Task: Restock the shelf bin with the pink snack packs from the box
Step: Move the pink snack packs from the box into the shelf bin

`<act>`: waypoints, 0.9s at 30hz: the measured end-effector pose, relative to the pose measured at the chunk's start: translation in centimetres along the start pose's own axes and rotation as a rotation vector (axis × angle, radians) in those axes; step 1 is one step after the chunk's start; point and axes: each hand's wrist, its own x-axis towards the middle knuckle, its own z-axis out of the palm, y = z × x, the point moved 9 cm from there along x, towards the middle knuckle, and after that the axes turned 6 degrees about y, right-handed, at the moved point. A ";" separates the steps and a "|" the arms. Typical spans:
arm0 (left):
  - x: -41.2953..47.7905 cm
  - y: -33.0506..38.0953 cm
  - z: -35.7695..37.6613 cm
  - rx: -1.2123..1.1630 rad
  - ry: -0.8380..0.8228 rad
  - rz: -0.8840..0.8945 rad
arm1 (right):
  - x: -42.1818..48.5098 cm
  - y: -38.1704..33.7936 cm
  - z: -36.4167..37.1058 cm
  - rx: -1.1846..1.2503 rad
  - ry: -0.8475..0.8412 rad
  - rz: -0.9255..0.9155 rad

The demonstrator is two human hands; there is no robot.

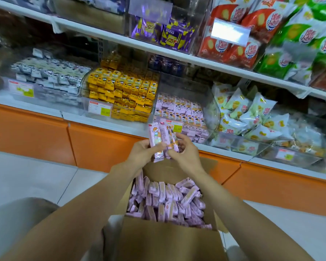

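Pink snack packs (161,142) stand bunched upright, gripped by both the left hand (142,152) and right hand (184,151) above the open cardboard box (169,242); more fill that box; the clear shelf bin (211,102) just beyond holds rows.

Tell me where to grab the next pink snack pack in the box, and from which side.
Come straight down from above: the box is open on top and its walls block the sides. Pinch a top-layer pack across its narrow width; they lie loosely jumbled, so one should lift free.
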 end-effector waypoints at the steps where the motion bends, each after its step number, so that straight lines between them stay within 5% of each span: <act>1: 0.6 1.1 0.0 0.007 0.005 0.032 | 1.1 -1.0 -0.6 -0.004 0.025 -0.007; 12: 8.3 10.4 -2.6 0.196 0.146 0.209 | 18.4 -4.3 -1.6 -0.280 0.198 0.044; 21: 11.2 11.5 -3.4 0.051 0.106 0.316 | 27.0 -2.2 3.1 -0.439 0.218 0.086; 27: 11.1 12.0 -3.6 0.073 0.140 0.378 | 26.5 -1.4 4.5 -0.344 0.029 -0.030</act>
